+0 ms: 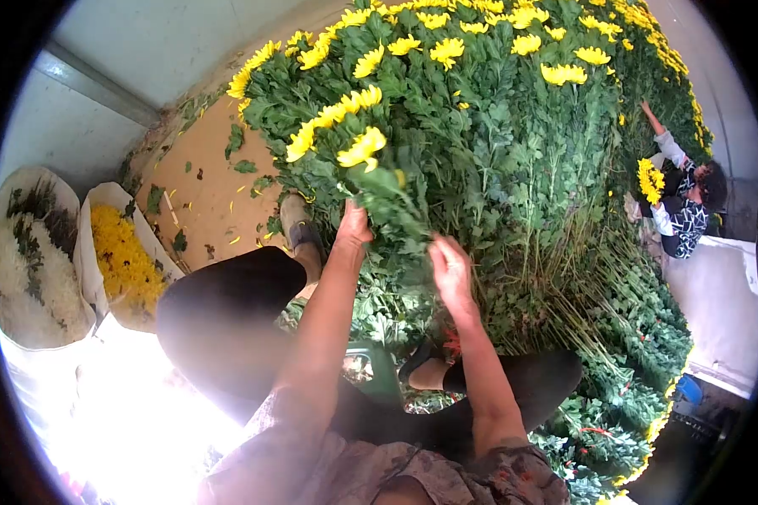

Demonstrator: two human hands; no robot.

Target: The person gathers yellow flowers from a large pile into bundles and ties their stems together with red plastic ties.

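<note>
My left hand (pixel 355 225) is closed around the stems of a small bunch of yellow chrysanthemums (pixel 333 118), blooms pointing up and away from me. To its right, my right hand (pixel 451 263) pinches the lower stem of a single yellow chrysanthemum (pixel 362 150). That flower lies slantwise, its bloom close beside the bunch and its leaves blurred by motion. Both hands are above a large heap of cut chrysanthemums (pixel 505 143) with long leafy green stems.
White sacks stand at left, one with yellow petals or blooms (pixel 125 257), another with pale ones (pixel 38 282). Brown cardboard (pixel 210 172) bears scattered leaves. A green crate or stool (pixel 379 374) shows between my legs. At right, another person (pixel 691 202) holds yellow flowers.
</note>
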